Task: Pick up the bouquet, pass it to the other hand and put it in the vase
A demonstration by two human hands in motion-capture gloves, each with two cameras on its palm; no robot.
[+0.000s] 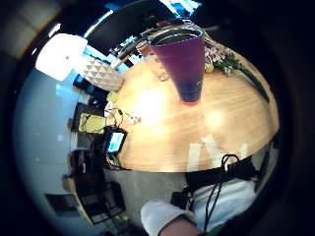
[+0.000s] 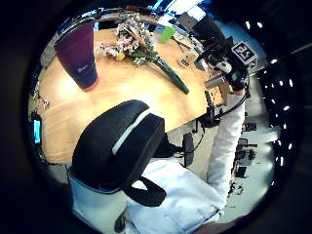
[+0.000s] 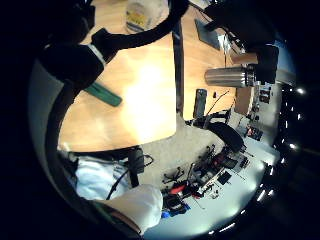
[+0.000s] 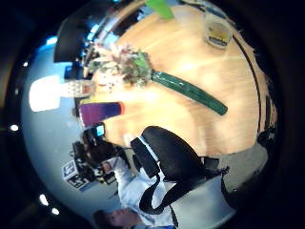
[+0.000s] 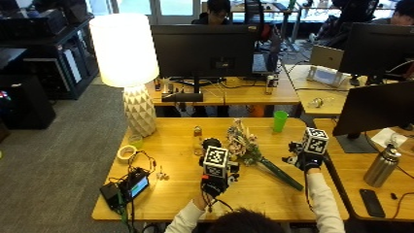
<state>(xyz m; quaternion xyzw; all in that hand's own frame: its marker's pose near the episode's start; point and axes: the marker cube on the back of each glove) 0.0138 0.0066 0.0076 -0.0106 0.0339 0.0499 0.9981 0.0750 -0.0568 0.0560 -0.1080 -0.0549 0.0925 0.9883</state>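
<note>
Bouquet — pale blooms, green-wrapped stems

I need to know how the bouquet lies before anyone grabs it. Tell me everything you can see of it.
The bouquet lies flat on the wooden table, untouched by either hand. Its pale pink and white blooms with green leaves point toward the far edge; the long stems, wrapped in a dark green sleeve, run out toward the right hand. The purple vase stands apart, beside the flower end.
</note>
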